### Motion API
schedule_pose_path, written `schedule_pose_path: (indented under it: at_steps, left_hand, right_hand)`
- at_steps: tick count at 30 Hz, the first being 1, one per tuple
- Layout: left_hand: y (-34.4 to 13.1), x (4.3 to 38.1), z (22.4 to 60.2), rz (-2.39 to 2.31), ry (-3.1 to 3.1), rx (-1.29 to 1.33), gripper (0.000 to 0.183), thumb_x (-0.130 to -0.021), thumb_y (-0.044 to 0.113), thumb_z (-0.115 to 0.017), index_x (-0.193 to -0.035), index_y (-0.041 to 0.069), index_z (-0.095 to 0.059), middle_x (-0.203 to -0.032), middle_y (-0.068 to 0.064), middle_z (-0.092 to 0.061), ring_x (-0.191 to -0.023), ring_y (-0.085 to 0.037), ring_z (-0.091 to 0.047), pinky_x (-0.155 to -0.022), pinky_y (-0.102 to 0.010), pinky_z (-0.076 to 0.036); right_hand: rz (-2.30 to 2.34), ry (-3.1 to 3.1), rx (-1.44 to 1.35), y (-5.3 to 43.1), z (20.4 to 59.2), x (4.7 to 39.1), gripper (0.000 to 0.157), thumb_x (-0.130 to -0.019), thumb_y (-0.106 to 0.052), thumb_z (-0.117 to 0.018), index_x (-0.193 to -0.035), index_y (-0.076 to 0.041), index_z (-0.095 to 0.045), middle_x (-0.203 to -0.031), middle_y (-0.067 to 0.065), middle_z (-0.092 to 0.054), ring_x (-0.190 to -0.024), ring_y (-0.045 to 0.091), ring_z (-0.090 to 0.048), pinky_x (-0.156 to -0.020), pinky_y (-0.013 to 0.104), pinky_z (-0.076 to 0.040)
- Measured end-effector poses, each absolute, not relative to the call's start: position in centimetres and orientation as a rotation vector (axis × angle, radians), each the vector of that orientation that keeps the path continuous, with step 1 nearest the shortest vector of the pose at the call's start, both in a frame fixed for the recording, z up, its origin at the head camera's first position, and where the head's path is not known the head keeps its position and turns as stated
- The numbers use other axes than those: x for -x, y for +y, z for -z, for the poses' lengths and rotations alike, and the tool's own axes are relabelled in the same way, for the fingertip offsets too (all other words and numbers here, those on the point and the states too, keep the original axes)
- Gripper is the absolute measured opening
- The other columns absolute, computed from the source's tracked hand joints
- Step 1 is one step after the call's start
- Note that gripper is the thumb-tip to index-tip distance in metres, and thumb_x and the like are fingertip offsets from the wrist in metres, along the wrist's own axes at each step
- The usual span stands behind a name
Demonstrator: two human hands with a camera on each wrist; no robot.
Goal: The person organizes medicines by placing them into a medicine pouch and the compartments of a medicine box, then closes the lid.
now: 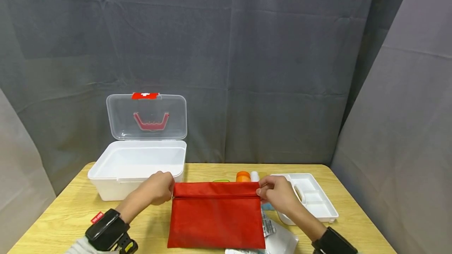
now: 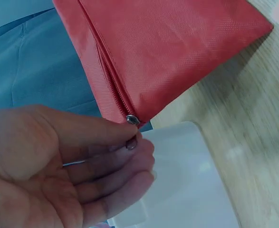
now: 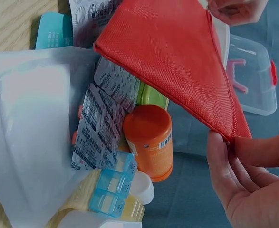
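Observation:
A red zippered pouch (image 1: pixel 217 218) hangs upright between both hands above the table's front. My left hand (image 1: pixel 157 188) pinches its upper left corner at the zipper's end, where the metal zipper pull (image 2: pixel 132 119) shows by the thumb in the left wrist view. The zipper looks closed along its length. With thumb and fingers, my right hand (image 1: pixel 279 193) pinches the upper right corner; in the right wrist view those fingers (image 3: pixel 222 156) meet at the pouch's tip. Whether anything lies inside the pouch cannot be seen.
A white box (image 1: pixel 102 185) with its clear lid (image 1: pixel 121 118) raised stands left. At right lies a white divided tray (image 1: pixel 326 203). Behind and beneath the pouch are an orange bottle (image 3: pixel 149 137), blister packs (image 3: pixel 99 128), a blue pill organizer (image 3: pixel 111 187) and a white packet (image 3: pixel 34 109).

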State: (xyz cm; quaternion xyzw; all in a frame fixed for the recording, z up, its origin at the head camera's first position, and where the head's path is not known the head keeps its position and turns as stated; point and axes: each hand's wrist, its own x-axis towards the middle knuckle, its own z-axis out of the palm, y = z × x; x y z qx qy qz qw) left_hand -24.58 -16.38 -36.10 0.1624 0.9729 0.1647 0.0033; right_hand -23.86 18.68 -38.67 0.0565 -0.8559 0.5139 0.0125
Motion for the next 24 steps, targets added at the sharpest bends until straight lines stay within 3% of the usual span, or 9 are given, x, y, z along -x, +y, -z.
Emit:
schedule_pose_path:
  at_steps: [9, 15, 22, 24]
  left_hand:
    - [-15.7, 24.7, 36.8, -0.464, 3.128, -0.555, 0.034, -0.069, -0.012, -0.062, -0.051, 0.012, -0.046, -0.051, 0.005, -0.034, -0.053, -0.015, -0.033, -0.048, -0.025, -0.025]
    - [-14.1, 25.2, 36.4, -0.509, 3.207, -0.556, 0.027, -0.071, -0.007, -0.063, -0.056, 0.012, -0.052, -0.054, 0.002, -0.046, -0.054, -0.018, -0.045, -0.047, -0.030, -0.034]
    - [-11.0, 25.6, 36.8, -0.601, 3.259, -0.756, 0.025, -0.078, -0.005, -0.063, -0.061, 0.012, -0.056, -0.058, 0.001, -0.053, -0.056, -0.020, -0.052, -0.052, -0.034, -0.043]
    - [-10.2, 25.6, 37.2, -0.602, 3.263, -0.813, 0.018, -0.079, -0.006, -0.064, -0.069, 0.009, -0.063, -0.064, -0.003, -0.062, -0.061, -0.023, -0.059, -0.055, -0.036, -0.050]
  right_hand:
    - [-1.554, -2.653, -0.222, 17.7, 37.9, 23.1, 0.008, -0.087, 0.006, -0.069, -0.094, 0.003, -0.071, -0.076, 0.011, -0.072, -0.064, 0.023, -0.071, -0.061, 0.032, -0.062]
    - [-1.568, -2.649, -0.243, 17.5, 37.7, 22.6, 0.007, -0.087, 0.006, -0.069, -0.094, 0.004, -0.071, -0.077, 0.012, -0.073, -0.063, 0.023, -0.071, -0.059, 0.030, -0.061]
    - [-1.604, -2.632, -0.256, 17.0, 37.6, 22.1, 0.007, -0.087, 0.007, -0.069, -0.092, 0.003, -0.072, -0.078, 0.012, -0.072, -0.065, 0.020, -0.069, -0.061, 0.031, -0.061]
    - [-1.596, -2.629, -0.268, 16.8, 37.5, 22.0, 0.007, -0.087, 0.007, -0.069, -0.091, 0.003, -0.072, -0.078, 0.011, -0.072, -0.065, 0.019, -0.069, -0.059, 0.029, -0.061]
